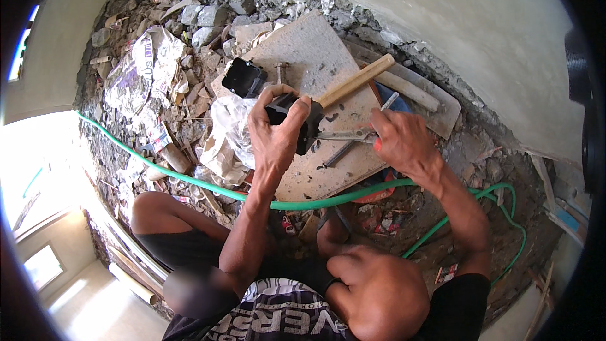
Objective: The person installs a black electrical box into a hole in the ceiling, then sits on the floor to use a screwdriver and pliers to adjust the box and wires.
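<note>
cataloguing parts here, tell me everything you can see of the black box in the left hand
The black box is angular and hollow-looking, with walls that look like plastic. The left hand grips it, thumb and fingers covering much of it, so its full outline and exact tilt are hard to tell. It is over the pale board; whether they touch is unclear. The tips of the pliers in the right hand appear to meet its right side.

The nearer box point(310, 125) and farther box point(243, 77) are black; the pliers point(346, 135) are metallic grey with red at the grip. The board point(334, 57) is mottled beige, the wooden stick point(357, 79) yellow-brown, the hose point(334, 201) plain green. The sack point(150, 63) is white with purple patches; the shirt point(284, 316) bears pale lettering on black.
</note>
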`<state>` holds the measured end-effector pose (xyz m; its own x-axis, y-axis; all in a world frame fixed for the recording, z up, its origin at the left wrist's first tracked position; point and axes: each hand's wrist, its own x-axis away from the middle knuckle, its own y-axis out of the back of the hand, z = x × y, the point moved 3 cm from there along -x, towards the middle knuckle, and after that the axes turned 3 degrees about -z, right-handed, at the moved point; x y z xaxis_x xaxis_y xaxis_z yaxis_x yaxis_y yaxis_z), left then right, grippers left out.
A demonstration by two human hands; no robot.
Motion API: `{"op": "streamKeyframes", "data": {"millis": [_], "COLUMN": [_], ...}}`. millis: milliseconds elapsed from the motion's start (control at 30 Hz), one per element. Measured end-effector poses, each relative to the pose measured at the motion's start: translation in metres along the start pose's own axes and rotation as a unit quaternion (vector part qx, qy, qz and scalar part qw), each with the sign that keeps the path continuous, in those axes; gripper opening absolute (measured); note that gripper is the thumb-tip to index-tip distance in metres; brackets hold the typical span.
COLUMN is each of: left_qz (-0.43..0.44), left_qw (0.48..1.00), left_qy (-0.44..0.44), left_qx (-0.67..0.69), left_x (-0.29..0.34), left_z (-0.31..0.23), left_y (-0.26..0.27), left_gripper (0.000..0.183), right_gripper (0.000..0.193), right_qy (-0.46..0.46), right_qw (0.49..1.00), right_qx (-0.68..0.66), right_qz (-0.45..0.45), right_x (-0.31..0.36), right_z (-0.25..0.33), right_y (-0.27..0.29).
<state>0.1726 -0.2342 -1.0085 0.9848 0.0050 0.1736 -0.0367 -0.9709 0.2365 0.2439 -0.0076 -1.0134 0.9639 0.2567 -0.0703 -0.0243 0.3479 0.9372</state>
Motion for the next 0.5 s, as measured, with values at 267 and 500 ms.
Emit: {"op": "streamKeyframes", "data": {"millis": [267,500], "left_qz": [0.103,0.129], "left_qw": [0.95,0.941], "left_qy": [0.174,0.203], "left_qx": [0.237,0.239], "left_x": [-0.012,-0.016], "left_z": [0.002,0.021], "left_y": [-0.001,-0.006], "left_gripper": [0.033,0.041], "right_gripper": [0.013,0.021], "right_qy": [-0.049,-0.092], "right_qw": [0.989,0.985], "right_qx": [-0.127,-0.136], "right_qz": [0.054,0.043], "right_x": [-0.009,0.0], "right_z": [-0.003,0.003], "right_y": [0.024,0.028]}}
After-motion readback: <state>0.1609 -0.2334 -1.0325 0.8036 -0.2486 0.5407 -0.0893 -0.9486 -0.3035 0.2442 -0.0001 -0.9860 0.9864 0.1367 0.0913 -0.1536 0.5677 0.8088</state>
